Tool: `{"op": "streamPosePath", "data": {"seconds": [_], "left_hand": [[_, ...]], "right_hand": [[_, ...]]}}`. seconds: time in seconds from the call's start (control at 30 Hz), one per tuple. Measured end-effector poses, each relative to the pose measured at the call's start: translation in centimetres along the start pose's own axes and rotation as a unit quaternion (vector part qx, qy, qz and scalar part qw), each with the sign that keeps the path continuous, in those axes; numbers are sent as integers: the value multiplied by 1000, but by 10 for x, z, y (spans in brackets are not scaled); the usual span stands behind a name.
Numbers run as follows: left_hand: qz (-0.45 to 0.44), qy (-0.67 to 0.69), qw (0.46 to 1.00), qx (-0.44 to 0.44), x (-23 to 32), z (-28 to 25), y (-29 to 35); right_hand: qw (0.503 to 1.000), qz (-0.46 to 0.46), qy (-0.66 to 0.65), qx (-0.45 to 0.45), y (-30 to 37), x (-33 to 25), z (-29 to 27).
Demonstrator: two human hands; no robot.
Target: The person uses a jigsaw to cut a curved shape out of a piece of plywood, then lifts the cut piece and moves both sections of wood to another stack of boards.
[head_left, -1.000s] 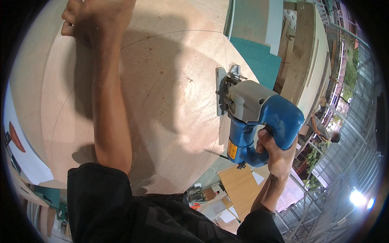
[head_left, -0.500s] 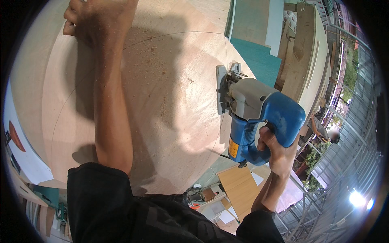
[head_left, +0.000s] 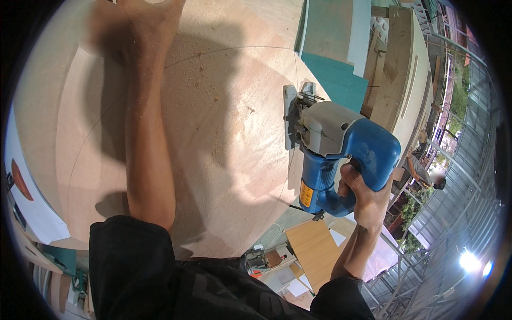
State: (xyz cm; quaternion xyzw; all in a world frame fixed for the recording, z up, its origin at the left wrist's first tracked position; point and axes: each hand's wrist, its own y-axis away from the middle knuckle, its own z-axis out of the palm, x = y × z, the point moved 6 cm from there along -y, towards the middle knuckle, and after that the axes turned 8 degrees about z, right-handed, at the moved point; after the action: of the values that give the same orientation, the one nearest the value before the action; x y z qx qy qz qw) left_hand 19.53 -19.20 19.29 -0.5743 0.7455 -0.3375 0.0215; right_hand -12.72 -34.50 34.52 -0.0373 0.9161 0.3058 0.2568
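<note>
My right hand (head_left: 368, 201) is closed round the handle of a blue and grey jigsaw (head_left: 373, 146). The jigsaw's metal shoe (head_left: 289, 117) rests at the right part of a large pale plywood sheet (head_left: 208, 122), beside a thin curved pencil line. Its blade cannot be made out. A dark cord leaves the tool's near end. My left hand (head_left: 152, 18) lies at the far left of the sheet, with its forearm stretched across it. Blur and the upper edge of the picture hide its fingers. Sawdust is scattered over the wood between my arms.
Green and pale panels (head_left: 338, 80) lie beyond the sheet's right edge, next to stacked timber boards (head_left: 392, 80). Near me on the right stands a small wooden table (head_left: 314, 253), with tools and clutter beside it. Another person (head_left: 421, 172) is far off to the right.
The sheet and its pencil line sit slightly lower in the picture. Against the line, the jigsaw is a little farther forward. My left hand sits a little lower in the picture.
</note>
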Motion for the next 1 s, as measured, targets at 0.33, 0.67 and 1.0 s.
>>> {"op": "streamPosePath", "data": {"seconds": [0.33,0.67,1.0], "left_hand": [[10,8,1000,6,0,-1,-1],[41,-1,999,26,-8,3,1],[45,10,998,34,-11,-3,-1]], "right_hand": [[1000,-1,18,13,-2,-4,1],[999,1,32,10,-5,-8,3],[1000,-14,14,-8,-10,-11,4]]}}
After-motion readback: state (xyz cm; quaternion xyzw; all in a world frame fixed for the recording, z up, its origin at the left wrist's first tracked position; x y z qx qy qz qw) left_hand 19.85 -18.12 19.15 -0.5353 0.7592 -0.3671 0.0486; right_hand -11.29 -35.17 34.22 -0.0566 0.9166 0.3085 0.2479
